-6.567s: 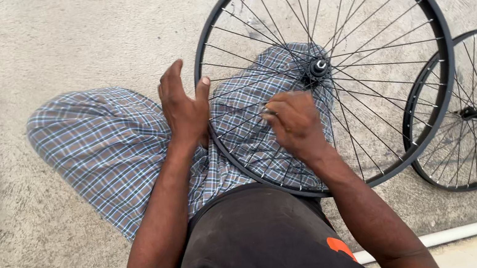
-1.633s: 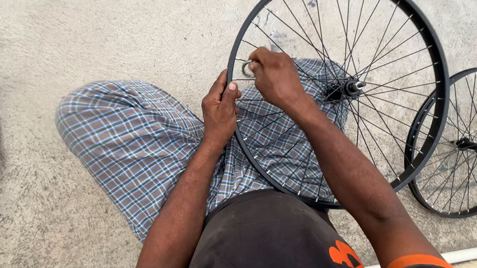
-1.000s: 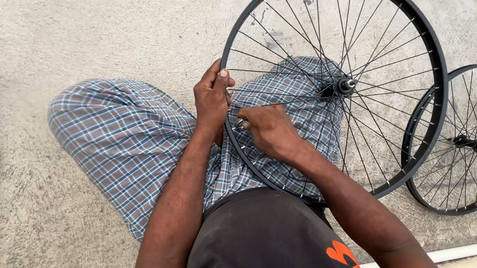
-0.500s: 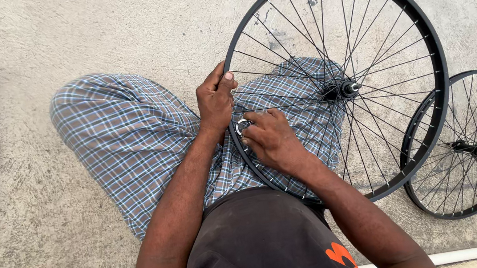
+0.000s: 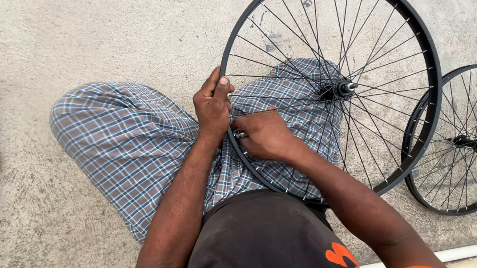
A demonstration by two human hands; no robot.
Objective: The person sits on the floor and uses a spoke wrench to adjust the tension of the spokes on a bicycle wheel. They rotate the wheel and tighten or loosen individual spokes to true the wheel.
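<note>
head view: a black spoked bicycle wheel (image 5: 337, 86) is resting across the seated person's lap, spokes all laced. the left hand (image 5: 213, 105) is gripping its rim; the right hand (image 5: 264, 136) is pinching a small metal tool (image 5: 240, 134) at a spoke end. tightening looks underway, extent unclear. more wheels (image 5: 475, 138) are lying on the concrete floor (image 5: 82, 38).

Soft, even daylight, bright without glare; shadows are faint and diffuse, darkest under the bicycle wheel (image 5: 331, 83) rim on the concrete floor (image 5: 83, 44); focus is sharp throughout; slight wide-angle bending shows at the edges
</note>
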